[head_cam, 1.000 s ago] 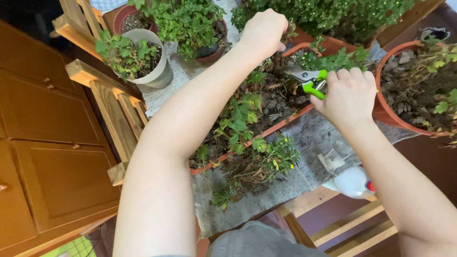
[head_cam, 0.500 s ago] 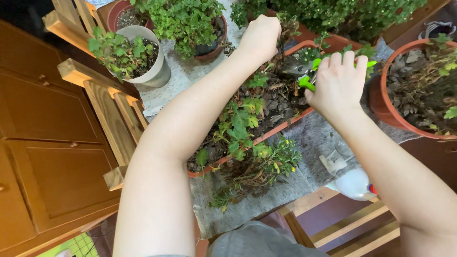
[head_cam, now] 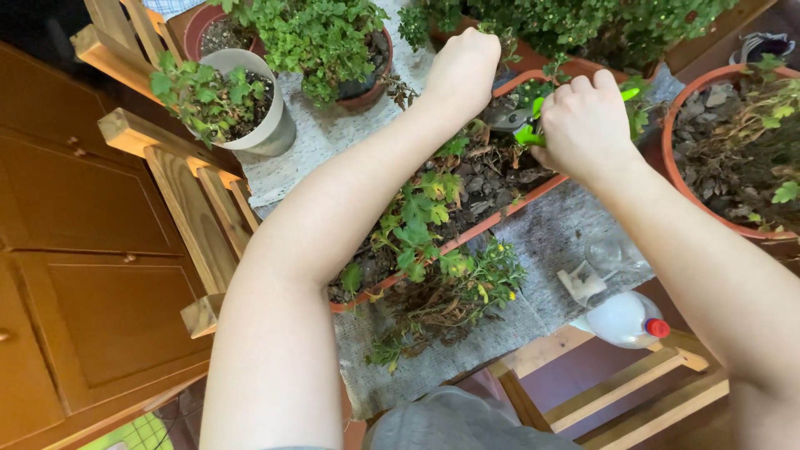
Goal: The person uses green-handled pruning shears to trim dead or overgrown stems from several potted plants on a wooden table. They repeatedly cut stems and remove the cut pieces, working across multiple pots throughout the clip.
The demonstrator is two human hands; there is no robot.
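Planter box [head_cam: 467, 237], long terracotta | left hand [head_cam: 462, 67] fisted on stems at far end | right hand [head_cam: 583, 125] beside, clenched on green-handled pruners [head_cam: 525, 129]

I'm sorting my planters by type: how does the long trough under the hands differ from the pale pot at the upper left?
The long trough is terracotta-coloured and rectangular; the pale pot is whitish and round. The trough holds several scattered plants among dry brown litter; the pot holds one small leafy clump. Both hands work over the trough, the right hand with green-handled pruners; the pot is untouched. Both stand on the same grey mat.
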